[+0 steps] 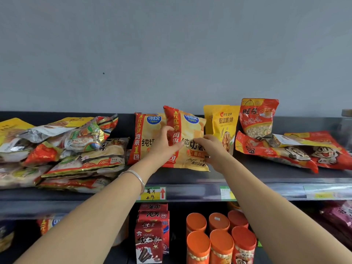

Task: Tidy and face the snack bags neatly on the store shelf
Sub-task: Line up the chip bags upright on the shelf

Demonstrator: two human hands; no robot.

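— Where is the chip bag (192, 128) standing?
— Mid-shelf (266, 177), tilting; the left hand (164, 144) is gripping its left edge.
— And the right hand (210, 149)?
— It's touching the bag's right side; grip unclear.

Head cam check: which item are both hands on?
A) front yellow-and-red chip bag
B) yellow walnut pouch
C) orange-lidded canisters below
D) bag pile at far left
A: the left hand and right hand both grip the front chip bag, one on each side of it.
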